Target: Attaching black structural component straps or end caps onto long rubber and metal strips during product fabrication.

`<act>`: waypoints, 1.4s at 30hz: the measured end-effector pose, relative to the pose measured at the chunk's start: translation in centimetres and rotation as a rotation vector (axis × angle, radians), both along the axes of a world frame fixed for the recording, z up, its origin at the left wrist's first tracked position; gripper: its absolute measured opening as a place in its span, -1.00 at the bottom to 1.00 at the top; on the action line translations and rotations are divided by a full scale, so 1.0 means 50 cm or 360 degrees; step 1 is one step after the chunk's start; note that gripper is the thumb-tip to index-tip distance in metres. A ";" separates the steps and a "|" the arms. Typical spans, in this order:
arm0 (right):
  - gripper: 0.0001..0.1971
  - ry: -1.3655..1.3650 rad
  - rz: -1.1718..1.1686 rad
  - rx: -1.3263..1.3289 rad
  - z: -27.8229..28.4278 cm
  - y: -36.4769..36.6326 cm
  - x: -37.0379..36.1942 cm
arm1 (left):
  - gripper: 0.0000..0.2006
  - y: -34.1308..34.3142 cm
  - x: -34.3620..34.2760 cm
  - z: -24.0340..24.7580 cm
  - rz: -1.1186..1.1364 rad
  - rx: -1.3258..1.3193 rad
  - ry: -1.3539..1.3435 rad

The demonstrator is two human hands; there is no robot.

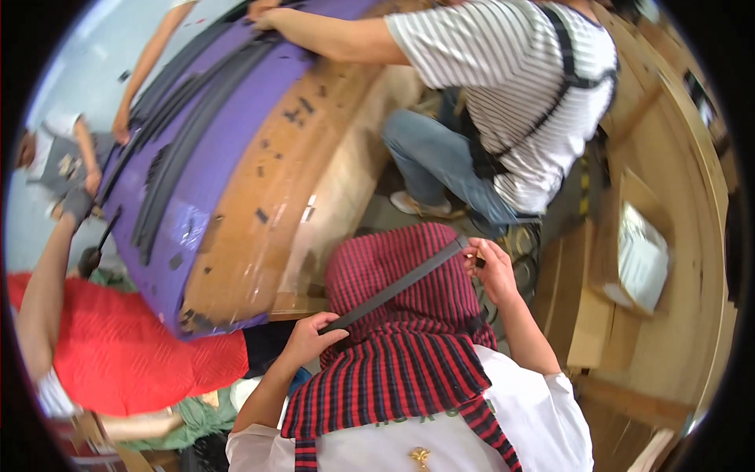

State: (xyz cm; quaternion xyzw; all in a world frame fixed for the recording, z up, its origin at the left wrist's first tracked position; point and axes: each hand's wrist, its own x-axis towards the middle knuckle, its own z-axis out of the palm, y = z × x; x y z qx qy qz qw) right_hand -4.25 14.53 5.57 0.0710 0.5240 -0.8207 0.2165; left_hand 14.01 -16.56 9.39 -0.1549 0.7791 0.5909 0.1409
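broadly, the big tabletop [259,181] fills the upper left, its top covered by a purple sheet [228,134] on which long dark strips [185,134] lie side by side along its length, seemingly so each stays flat and within reach of the people round it. a co-worker in a striped shirt [503,71] leans an arm over the far edge, and another in a red top [118,346] reaches up from the left. lower centre sits a red-and-black striped headscarf [401,346], and pulled taut on a slant in front of it is one dark strip [393,288], well apart from the tabletop. the left hand [314,337] is closed, pinching its lower end; the right hand [491,266] nips the upper end in its fingertips, likely to keep it straight.
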 end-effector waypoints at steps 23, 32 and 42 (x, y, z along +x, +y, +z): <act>-0.81 -0.0242 -0.0085 0.0169 -0.090 0.076 0.037 | -0.74 -0.011 -0.104 -0.155 -0.0833 -0.0622 0.0545; -0.82 -0.0229 0.0061 0.0353 -0.121 0.084 0.017 | -0.73 0.010 -0.128 -0.158 -0.0484 -0.0261 -0.0140; -0.77 0.0052 0.0328 0.0860 -0.115 0.075 0.028 | -0.83 0.014 -0.113 -0.208 -0.1094 -0.1192 0.0886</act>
